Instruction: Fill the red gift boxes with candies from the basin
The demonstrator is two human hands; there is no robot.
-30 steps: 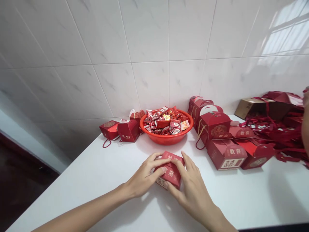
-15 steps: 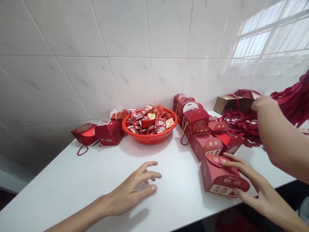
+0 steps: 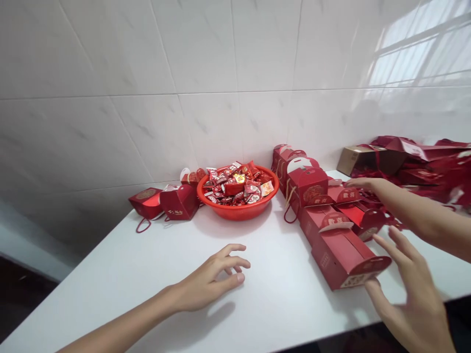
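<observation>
Left hand (image 3: 211, 280) above table (image 3: 272, 284); right hand (image 3: 414, 289) beside box (image 3: 344, 255) edge.

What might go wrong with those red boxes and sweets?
The open right hand is right beside the front box; a bump might knock it out of line. Another person's arm is close by, so they could collide. Wrapped sweets are heaped in the basin, so a knock might spill some.

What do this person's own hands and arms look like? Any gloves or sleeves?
The left hand and right hand are bare, with no gloves or rings visible. The left forearm shows no sleeve, watch or bracelet; little shows beyond the right wrist.
</observation>
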